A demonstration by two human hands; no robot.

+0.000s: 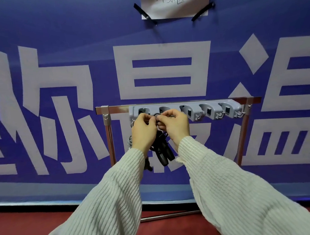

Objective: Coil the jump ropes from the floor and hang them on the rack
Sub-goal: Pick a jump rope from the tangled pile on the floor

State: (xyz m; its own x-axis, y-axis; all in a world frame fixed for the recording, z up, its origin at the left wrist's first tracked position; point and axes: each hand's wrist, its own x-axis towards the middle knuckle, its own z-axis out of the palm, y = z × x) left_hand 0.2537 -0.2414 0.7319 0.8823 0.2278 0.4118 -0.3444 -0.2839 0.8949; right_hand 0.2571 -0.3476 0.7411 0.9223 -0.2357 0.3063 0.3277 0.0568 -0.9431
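A black jump rope [163,151] hangs coiled between my hands, its two handles pointing down. My left hand [144,131] and my right hand [175,127] both pinch its top loop, right at the second hook of the grey hook rail [210,110]. That rail is fixed to the chrome rack [108,131]. A grey coiled rope [130,143] hangs behind my left hand from the leftmost hook, mostly hidden. Whether the black loop sits on the hook is hidden by my fingers.
Three hooks to the right on the rail hang bare. The rack stands against a blue banner [58,105] with large white characters. A paper sign [176,2] is taped above. The rack's base bar [168,216] lies on red floor.
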